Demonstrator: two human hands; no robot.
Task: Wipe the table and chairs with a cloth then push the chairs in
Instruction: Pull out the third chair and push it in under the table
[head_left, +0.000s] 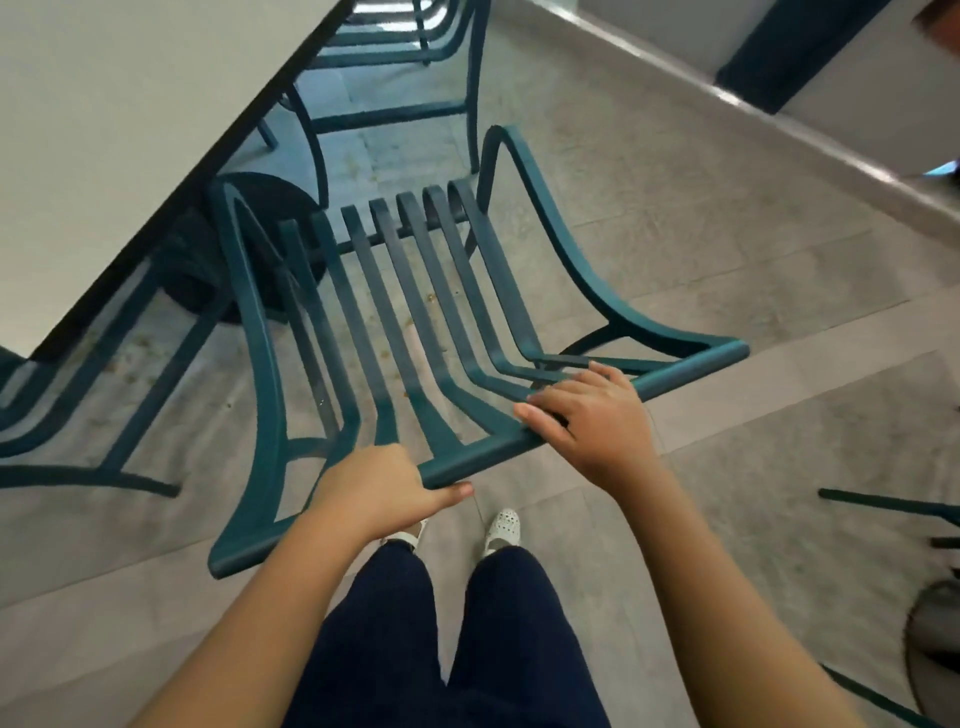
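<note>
A teal metal chair (395, 306) with slatted seat and back stands in front of me, its seat pointing toward the white table (104, 104) at the upper left. My left hand (379, 486) is wrapped around the chair's top rail left of its middle. My right hand (587, 415) grips the same rail further right, fingers curled over it. The chair's front edge is close to the table's dark edge. No cloth is visible.
A second teal chair (395, 67) stands at the top beside the table. Another chair (78, 395) is at the left under the table edge. The table's dark round base (270, 208) sits on the grey tiled floor. Chair parts and another base (930, 644) show at the right.
</note>
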